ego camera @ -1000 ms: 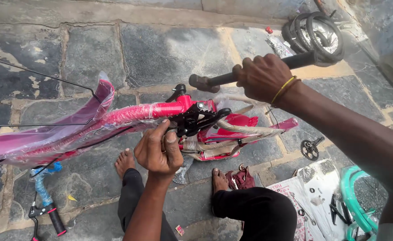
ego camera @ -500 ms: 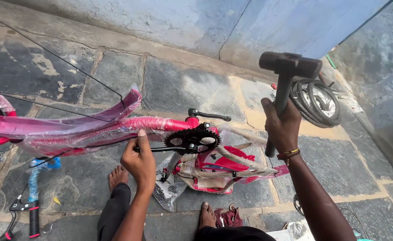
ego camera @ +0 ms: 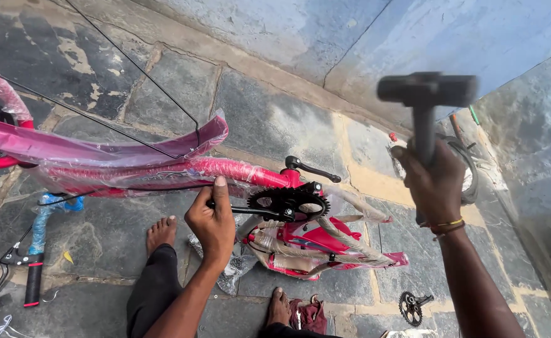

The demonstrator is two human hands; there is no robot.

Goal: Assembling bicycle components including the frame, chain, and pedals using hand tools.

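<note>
The left hand (ego camera: 211, 220) has its fingers curled tight around a thin black metal rod (ego camera: 250, 211), thumb lying up against the pink bicycle frame wrapped in clear plastic film (ego camera: 162, 172). The rod runs level toward the black toothed chainring (ego camera: 288, 200) fixed at the frame's bottom bracket, where a black crank arm (ego camera: 311, 169) juts toward the wall. The right hand (ego camera: 435, 181) is closed in a full fist about the dark handle of a black-headed hammer (ego camera: 427, 91), held upright with its head raised high above the frame, well apart from it.

The frame lies on its side across the grey stone-slab floor (ego camera: 275, 119), its rear stays wrapped in tan paper. The person's two bare feet rest on the slabs just below it. A blue-wrapped handlebar with a black grip (ego camera: 34, 250) lies near the left edge of the floor, and a loose black chainring with crank (ego camera: 412, 307) lies near the bottom edge.
</note>
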